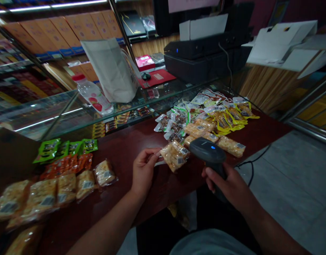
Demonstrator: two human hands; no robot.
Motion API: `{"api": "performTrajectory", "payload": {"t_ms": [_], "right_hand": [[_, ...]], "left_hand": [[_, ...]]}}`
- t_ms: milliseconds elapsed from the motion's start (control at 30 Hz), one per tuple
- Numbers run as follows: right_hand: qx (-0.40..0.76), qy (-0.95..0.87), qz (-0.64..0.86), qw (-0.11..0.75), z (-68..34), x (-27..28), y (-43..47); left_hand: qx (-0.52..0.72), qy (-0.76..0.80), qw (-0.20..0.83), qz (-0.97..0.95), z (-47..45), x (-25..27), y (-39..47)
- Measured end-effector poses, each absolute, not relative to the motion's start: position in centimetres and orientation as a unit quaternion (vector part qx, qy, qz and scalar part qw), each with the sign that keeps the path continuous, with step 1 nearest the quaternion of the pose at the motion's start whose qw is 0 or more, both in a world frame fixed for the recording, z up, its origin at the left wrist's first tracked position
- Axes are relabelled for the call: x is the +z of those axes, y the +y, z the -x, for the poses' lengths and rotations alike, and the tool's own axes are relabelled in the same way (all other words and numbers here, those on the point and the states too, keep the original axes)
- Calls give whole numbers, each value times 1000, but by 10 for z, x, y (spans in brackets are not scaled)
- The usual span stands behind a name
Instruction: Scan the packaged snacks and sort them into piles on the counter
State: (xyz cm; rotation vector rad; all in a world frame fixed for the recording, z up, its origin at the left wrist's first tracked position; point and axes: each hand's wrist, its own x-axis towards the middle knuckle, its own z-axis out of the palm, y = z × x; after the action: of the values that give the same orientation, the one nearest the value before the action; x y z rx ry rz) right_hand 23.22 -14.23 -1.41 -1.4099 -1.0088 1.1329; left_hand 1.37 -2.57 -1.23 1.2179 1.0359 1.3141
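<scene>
Snack packet (175, 155), clear wrap over pale golden, crumbly pieces with a small barcode label showing near its right end: I am holding it just above the counter (131, 145), my left hand (143, 170) pinching its left edge between thumb and fingertips. My right hand (228, 184) is gripping the handle of the barcode scanner (207, 150), closed around it, the head with its blue light sitting right beside the packet's labelled end. I am judging the work partly done: similar packets are lying in neat rows at the left (46, 196), with green (64, 148) and orange sachets (69, 163) behind them, while a loose heap of mixed packets (205, 118) is waiting at the right. Beyond, a glass display case (46, 113) is carrying a bottle (92, 94) and a paper bag (111, 71)
</scene>
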Motion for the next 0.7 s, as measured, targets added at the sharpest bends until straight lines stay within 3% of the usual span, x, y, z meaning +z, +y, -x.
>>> {"api": "performTrajectory", "payload": {"t_ms": [333,700], "right_hand": [[566,-396,540,480,-225,-13,-162],[555,-423,539,471,-227,-5,-162]], "left_hand": [[599,407,514,-459,-10,-24,-14],[598,414,495,-475,-10,-25,-10]]}}
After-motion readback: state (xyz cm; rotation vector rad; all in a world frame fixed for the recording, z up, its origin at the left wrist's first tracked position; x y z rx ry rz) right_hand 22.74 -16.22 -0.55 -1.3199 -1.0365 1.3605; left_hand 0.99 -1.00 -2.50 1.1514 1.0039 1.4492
